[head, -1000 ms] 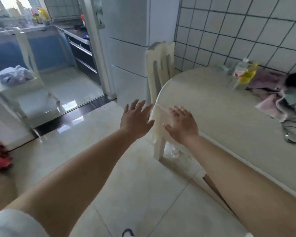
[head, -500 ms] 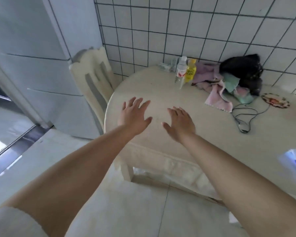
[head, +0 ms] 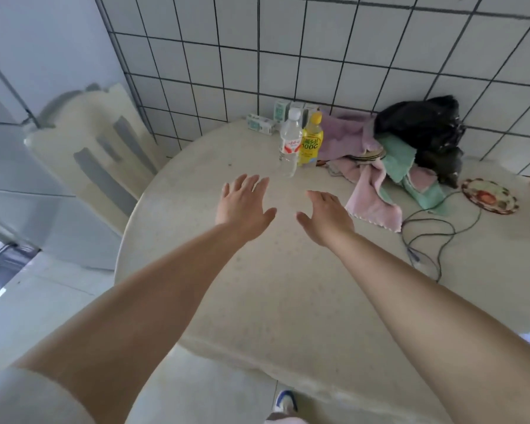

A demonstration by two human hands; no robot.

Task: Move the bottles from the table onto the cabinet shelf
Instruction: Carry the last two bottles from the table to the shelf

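Both bare arms reach forward, the left hand [head: 244, 206] and right hand [head: 328, 217] spread, palms down, holding nothing.

Your left hand [head: 244, 206] and right hand [head: 326, 217] reach out empty, fingers spread, above a round cream table [head: 273, 301]. Ahead, by the tiled wall, a clear bottle [head: 289, 142] stands touching a yellow bottle [head: 311, 140], beside crumpled cloths [head: 377, 185] and a black bag [head: 423, 127].

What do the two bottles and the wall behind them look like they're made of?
Clear bottle: see-through plastic, probably, with a white cap. Yellow bottle: likely plastic too, wrapped in a glossy printed label. Wall: white glazed tiles with dark grout lines.
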